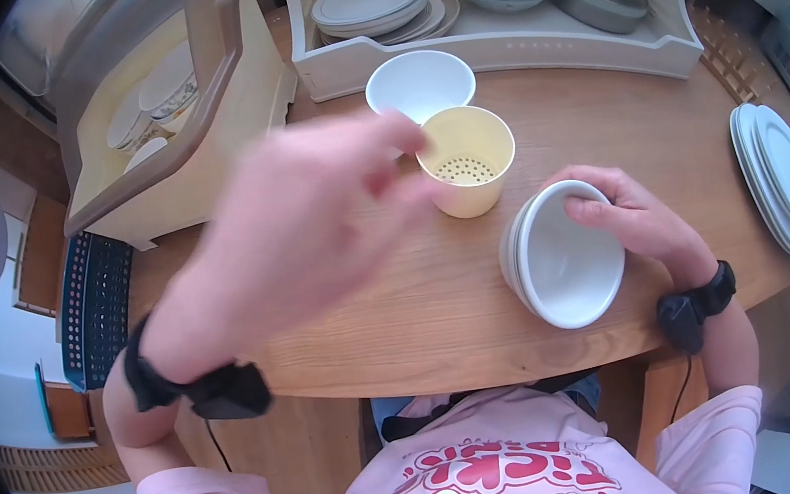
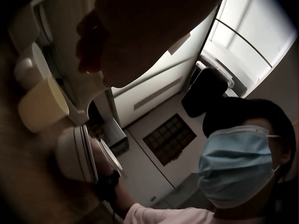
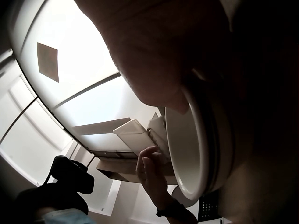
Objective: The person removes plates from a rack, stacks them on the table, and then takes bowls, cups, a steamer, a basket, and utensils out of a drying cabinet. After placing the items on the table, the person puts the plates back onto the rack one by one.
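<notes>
Tilted on its side over the wooden table, a small stack of white bowls [image 1: 575,267] is gripped by my right hand [image 1: 638,213]. The thumb lies inside the top bowl's rim, and the fingers reach behind the stack. Dark lines ring the bowls [image 2: 72,156] in the left wrist view. My left hand [image 1: 302,230], blurred, is raised above the table with nothing seen in it. Its fingertips overlap the rim of a pale yellow cup [image 1: 471,198] with holes in its bottom. Just behind that cup sits a white bowl [image 1: 419,82].
At the back, a cream rack [image 1: 499,55] holds stacked plates and green bowls. A cream bin [image 1: 194,184] with patterned dishes stands at left, beside a dark perforated basket [image 1: 96,309]. White plates [image 1: 777,178] are stacked near the right edge of the table [image 1: 407,331].
</notes>
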Action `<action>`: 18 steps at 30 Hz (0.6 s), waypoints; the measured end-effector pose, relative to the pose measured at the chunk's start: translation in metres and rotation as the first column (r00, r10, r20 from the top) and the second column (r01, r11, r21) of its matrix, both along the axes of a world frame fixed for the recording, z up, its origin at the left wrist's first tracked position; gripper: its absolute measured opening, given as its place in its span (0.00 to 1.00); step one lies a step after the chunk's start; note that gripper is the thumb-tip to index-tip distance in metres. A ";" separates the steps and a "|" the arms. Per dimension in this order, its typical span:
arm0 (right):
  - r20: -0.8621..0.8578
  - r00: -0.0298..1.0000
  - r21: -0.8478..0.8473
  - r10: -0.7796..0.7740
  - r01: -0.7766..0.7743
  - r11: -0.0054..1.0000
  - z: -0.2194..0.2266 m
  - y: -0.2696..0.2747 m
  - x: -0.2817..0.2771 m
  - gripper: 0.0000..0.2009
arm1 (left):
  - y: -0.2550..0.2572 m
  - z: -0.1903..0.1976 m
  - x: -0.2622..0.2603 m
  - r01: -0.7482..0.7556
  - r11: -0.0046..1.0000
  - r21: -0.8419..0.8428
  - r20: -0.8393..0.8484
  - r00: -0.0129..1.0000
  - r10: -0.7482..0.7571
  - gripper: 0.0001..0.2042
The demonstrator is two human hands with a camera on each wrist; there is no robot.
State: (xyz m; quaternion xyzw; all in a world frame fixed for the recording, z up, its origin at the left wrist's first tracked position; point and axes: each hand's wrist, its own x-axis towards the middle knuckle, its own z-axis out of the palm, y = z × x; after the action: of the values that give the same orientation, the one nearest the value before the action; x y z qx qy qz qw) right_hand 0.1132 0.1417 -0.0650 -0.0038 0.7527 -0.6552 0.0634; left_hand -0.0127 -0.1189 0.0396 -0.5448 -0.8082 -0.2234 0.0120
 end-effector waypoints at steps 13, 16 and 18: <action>0.013 0.997 -0.029 0.075 -0.074 0.997 0.008 -0.005 0.005 0.18 | 0.056 -0.053 0.015 0.209 0.920 -0.332 0.479 0.877 -0.026 0.15; -0.080 0.988 -0.131 0.131 -0.141 0.981 0.003 -0.008 0.005 0.21 | 0.048 -0.051 0.007 0.216 0.937 -0.273 0.515 0.856 -0.048 0.15; -0.061 0.988 -0.190 0.143 -0.152 0.970 0.002 -0.002 0.006 0.22 | 0.039 -0.033 0.003 0.238 0.942 -0.237 0.638 0.770 -0.034 0.14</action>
State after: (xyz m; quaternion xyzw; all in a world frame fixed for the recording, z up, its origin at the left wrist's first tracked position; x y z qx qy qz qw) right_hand 0.1190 0.1393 -0.0628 -0.0814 0.6840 -0.7188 0.0937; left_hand -0.0098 -0.0797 0.0064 -0.4926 -0.7483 -0.2644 -0.3569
